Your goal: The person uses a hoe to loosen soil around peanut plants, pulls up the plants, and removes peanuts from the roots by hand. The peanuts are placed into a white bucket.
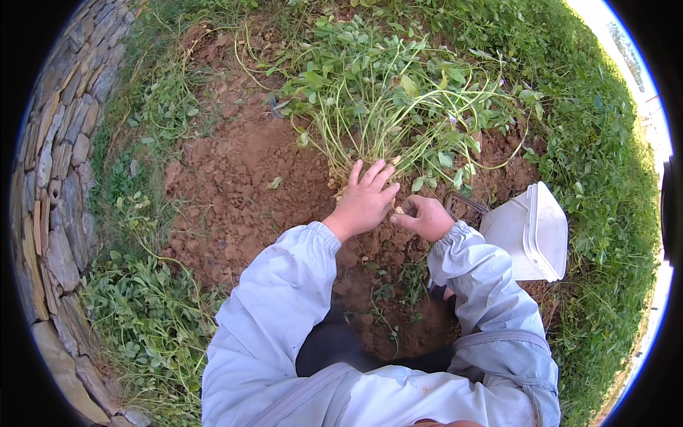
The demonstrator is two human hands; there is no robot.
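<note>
A bunch of uprooted peanut plants [373, 107] lies on the reddish soil in front of me, stems fanning away and the root end towards me. My left hand [368, 200] rests palm down on the root end with its fingers spread. Close to its right, my right hand [424, 216] pinches a pale peanut pod [399, 211] between thumb and fingers. A few more pale pods show among the stems near my fingertips. What lies under my left palm is hidden.
A white plastic bucket [507, 227] lies tilted right of my right hand, beside a metal tool part [467, 203]. Bare soil [229, 197] spreads to the left. A stacked stone wall [64, 187] stands at far left, and dense green plants [592, 160] grow along the right.
</note>
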